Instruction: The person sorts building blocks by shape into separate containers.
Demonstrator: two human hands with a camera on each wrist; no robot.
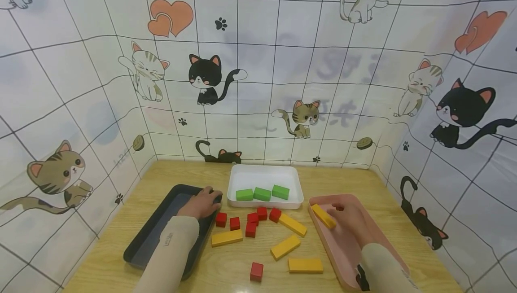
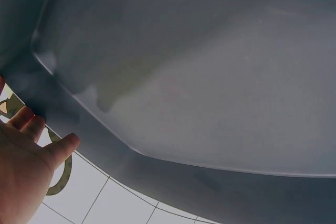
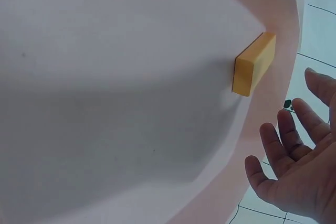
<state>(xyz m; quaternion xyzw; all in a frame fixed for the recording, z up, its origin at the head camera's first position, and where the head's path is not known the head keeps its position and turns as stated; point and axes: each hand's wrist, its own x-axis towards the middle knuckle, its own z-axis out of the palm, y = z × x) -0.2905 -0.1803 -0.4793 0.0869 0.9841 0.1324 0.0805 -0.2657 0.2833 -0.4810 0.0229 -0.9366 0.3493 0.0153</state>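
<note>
My left hand (image 1: pixel 201 204) is at the far right corner of the dark grey tray (image 1: pixel 139 243), its fingers extended over the rim. In the left wrist view the same hand (image 2: pixel 26 166) shows relaxed fingers and holds nothing. My right hand (image 1: pixel 352 217) hovers over the far end of the pink tray (image 1: pixel 342 261). Beside its fingertips, a yellow rectangular block (image 1: pixel 323 216) leans along that tray's left wall. The right wrist view shows a gap between this block (image 3: pixel 254 66) and the loosely bent fingers of the hand (image 3: pixel 299 166).
Three green blocks (image 1: pixel 262 194) lie in a white tray (image 1: pixel 264 174) at the back. Several red cubes (image 1: pixel 251 229) and several yellow blocks (image 1: pixel 285 247) are scattered on the wooden table (image 1: pixel 226 270) between the side trays. A cat-print sheet (image 1: pixel 250 59) surrounds the table.
</note>
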